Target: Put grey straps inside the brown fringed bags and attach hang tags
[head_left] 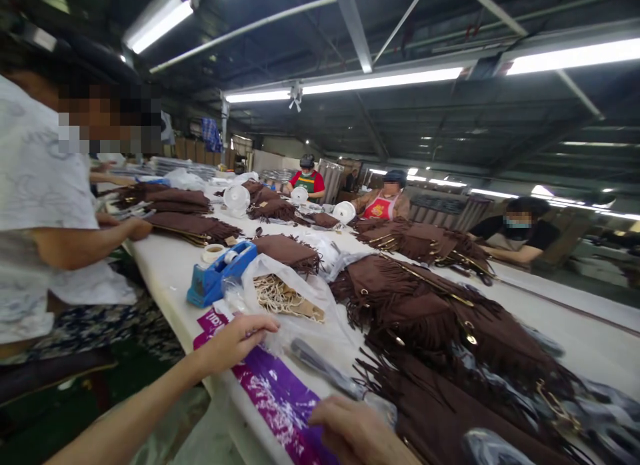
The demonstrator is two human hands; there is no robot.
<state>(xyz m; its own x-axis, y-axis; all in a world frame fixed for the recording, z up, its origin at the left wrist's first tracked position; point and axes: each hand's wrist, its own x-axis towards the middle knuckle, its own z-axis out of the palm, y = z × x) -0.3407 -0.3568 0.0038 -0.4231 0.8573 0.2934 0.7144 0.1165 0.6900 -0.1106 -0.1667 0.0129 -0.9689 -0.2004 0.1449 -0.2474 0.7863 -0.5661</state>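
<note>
My left hand [235,342] is over the near table edge, its fingers stretched to the right above a purple printed plastic bag [280,392]. Its fingertips come close to a clear plastic bag [333,318] with brown card tags on pale strings [285,297] inside; whether they touch it I cannot tell. My right hand [357,428], low in the picture and blurred, has bent fingers over the right side of the purple bag. What lies under those fingers is hidden. A brown fringed bag [440,398] lies just right of it, and a grey, blurred long object [325,368] between both hands.
A blue tape dispenser [223,273] stands beyond my left hand. Brown fringed bags with gold zips [420,292] are piled along the white table [167,278]. A co-worker in a white shirt [45,205] stands close on the left; several others work across the table.
</note>
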